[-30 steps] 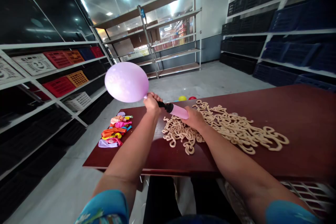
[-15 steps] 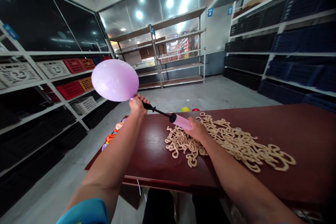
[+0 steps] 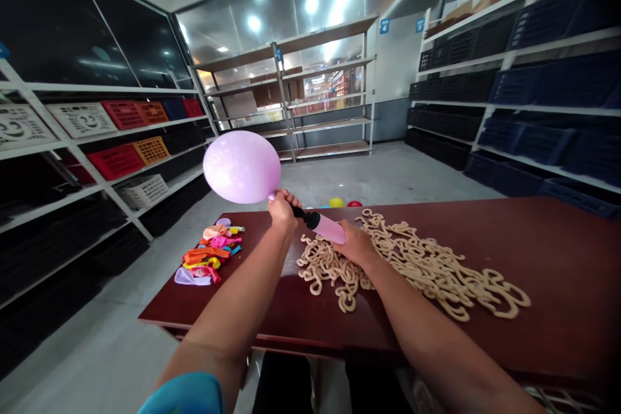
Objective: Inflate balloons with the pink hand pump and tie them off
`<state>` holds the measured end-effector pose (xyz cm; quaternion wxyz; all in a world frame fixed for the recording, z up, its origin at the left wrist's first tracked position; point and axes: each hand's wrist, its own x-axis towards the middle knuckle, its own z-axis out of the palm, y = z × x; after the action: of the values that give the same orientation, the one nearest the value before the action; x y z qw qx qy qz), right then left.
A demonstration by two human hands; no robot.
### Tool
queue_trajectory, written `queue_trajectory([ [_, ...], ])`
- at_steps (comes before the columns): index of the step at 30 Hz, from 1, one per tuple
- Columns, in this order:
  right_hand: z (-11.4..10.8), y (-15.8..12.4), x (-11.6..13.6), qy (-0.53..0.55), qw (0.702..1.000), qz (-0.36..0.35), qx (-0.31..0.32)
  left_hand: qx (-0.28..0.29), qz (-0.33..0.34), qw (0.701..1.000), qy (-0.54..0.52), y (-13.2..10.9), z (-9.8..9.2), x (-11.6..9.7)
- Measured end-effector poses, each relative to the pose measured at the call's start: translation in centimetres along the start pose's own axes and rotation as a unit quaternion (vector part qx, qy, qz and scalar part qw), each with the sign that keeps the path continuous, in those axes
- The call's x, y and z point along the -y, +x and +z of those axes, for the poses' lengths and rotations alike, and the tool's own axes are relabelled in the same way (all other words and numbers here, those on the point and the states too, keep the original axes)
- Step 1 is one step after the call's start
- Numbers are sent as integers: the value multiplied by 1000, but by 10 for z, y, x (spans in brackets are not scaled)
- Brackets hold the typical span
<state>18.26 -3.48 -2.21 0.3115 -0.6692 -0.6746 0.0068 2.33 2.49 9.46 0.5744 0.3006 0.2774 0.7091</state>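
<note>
Both clamped: your left hand pinches the balloon, seemingly at its neck, your right hand grips the pump; slackening could launch it.

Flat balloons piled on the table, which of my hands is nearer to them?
Left. The left hand, holding the purple balloon at its neck, is just right of the flat balloons; the right hand grips the pump farther right.
</note>
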Motion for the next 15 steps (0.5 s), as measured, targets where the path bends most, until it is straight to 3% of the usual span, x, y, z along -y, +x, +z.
queue_trajectory([
  [3, -3, -1, 3, 6, 1000, -8, 4, -10, -24, 1000, 7, -5, 0, 14],
  [6, -5, -1, 7, 1, 1000, 0, 5, -20, -43, 999, 14, -2, -2, 7],
  [10, -5, -2, 9, -10, 1000, 0, 5, -24, -23, 999, 13, 9, -8, -23],
  [15, -4, 0, 5, -3, 1000, -4, 2, -30, 21, 999, 14, 23, -14, -76],
])
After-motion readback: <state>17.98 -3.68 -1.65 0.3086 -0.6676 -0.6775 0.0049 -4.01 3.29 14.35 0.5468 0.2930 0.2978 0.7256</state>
